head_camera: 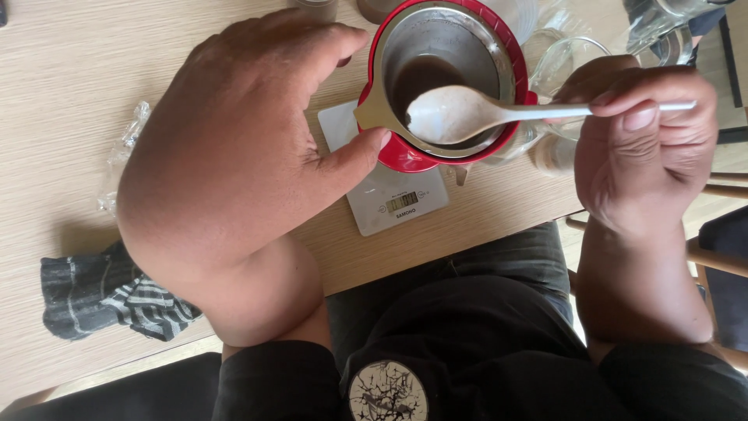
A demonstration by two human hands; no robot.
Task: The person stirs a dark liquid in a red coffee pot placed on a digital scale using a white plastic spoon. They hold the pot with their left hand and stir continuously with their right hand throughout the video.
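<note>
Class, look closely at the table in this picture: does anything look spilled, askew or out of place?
Nothing looks spilled. The only untidy bits are a crumpled striped cloth hanging over the table's near edge and a clear wrapper lying loose beside the left hand.
</note>
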